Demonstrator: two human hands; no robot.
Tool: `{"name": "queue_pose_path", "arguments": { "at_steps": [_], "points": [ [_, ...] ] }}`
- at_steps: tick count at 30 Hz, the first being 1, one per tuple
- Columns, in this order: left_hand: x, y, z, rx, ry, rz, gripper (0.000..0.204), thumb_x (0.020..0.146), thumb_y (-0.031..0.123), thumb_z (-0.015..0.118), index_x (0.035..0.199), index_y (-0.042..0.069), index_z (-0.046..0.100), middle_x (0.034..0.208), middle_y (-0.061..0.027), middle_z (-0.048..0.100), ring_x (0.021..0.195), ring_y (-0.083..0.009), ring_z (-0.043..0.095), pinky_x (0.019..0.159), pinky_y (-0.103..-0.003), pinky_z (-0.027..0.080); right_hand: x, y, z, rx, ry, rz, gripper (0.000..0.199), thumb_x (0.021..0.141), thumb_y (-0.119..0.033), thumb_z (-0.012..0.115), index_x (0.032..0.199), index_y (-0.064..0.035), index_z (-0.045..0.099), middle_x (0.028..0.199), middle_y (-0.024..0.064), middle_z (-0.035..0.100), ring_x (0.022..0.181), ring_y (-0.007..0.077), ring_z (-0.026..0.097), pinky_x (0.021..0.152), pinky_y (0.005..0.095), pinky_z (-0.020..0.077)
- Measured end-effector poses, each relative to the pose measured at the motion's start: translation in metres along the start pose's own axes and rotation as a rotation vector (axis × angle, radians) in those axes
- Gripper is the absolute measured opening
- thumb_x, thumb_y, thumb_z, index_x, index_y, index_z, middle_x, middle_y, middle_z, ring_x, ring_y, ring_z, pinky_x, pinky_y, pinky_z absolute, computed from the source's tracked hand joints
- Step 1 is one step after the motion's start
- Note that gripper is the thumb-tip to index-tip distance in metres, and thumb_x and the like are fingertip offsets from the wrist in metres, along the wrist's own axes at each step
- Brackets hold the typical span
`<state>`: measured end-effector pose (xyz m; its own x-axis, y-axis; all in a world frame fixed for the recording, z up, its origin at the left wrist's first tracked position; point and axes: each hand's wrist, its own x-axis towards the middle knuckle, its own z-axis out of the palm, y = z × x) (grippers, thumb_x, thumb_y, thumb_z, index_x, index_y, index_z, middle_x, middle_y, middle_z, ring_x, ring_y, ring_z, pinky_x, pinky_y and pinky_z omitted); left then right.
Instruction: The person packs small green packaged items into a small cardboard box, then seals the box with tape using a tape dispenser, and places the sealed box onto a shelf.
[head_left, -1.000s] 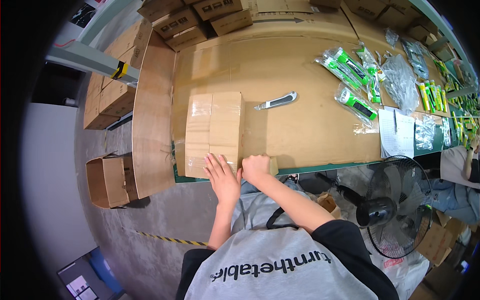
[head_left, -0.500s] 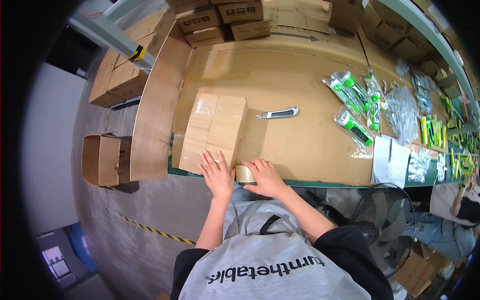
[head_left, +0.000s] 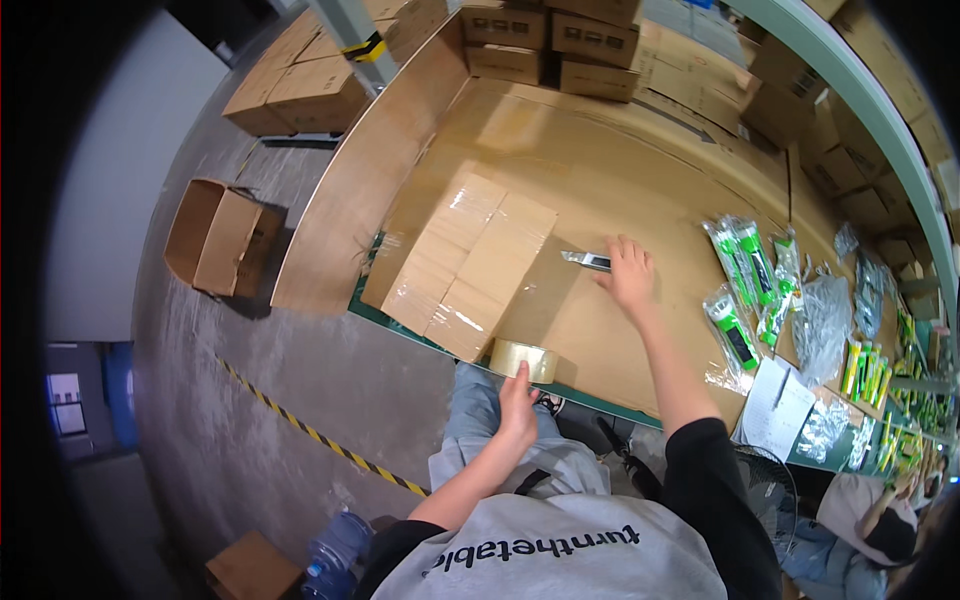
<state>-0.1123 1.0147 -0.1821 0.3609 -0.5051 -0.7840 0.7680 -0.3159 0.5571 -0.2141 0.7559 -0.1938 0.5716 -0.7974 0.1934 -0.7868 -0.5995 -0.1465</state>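
Note:
A sealed cardboard box (head_left: 470, 262) lies on the cardboard-covered bench, with shiny clear tape on its top. At the box's near corner, by the bench edge, stands a roll of clear packing tape (head_left: 532, 363). My left hand (head_left: 516, 405) grips the roll from the near side, thumb up against it and the other fingers mostly hidden. To the right of the box, my right hand (head_left: 630, 275) is over the handle of a utility knife (head_left: 590, 261), fingers closing round it. The knife lies on the bench, its front end pointing left out of the hand.
Green-and-white tools in clear bags (head_left: 735, 330), plastic wrap (head_left: 822, 320) and a written paper sheet (head_left: 775, 405) lie to the right. A wooden side board (head_left: 360, 190) edges the bench's left. Cartons (head_left: 595, 45) stack at the back; an open box (head_left: 215, 240) stands on the floor.
My right hand has left the tape roll and reached forward to the knife. My left hand has moved off the box onto the roll. The view has turned, shifting the whole scene.

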Motion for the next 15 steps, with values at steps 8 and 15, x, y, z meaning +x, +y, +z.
{"name": "queue_pose_path", "arguments": {
  "at_steps": [8,15],
  "points": [
    [-0.01,0.001,-0.008,-0.049,-0.086,0.076,0.039,0.097,0.032,0.052,0.129,0.009,0.047,0.118,-0.0015,0.056,0.098,-0.0102,0.051,0.08,-0.027,0.039,-0.021,0.037,0.016,0.047,-0.236,-0.062,0.034,0.086,-0.021,0.061,0.117,-0.0083,0.052,0.106,0.0124,0.054,0.108,0.0311,0.05,0.094,0.0428,0.0394],
    [-0.01,0.003,-0.021,0.018,-0.14,0.107,0.041,0.098,0.031,0.051,0.131,0.008,0.043,0.118,-0.0014,0.055,0.097,-0.0092,0.051,0.078,-0.025,0.04,-0.005,-0.06,-0.112,0.354,-0.362,-0.598,0.032,0.086,-0.032,0.061,0.107,-0.0083,0.059,0.084,0.0113,0.056,0.082,0.0295,0.058,0.075,0.0403,0.046]
  ]
}}
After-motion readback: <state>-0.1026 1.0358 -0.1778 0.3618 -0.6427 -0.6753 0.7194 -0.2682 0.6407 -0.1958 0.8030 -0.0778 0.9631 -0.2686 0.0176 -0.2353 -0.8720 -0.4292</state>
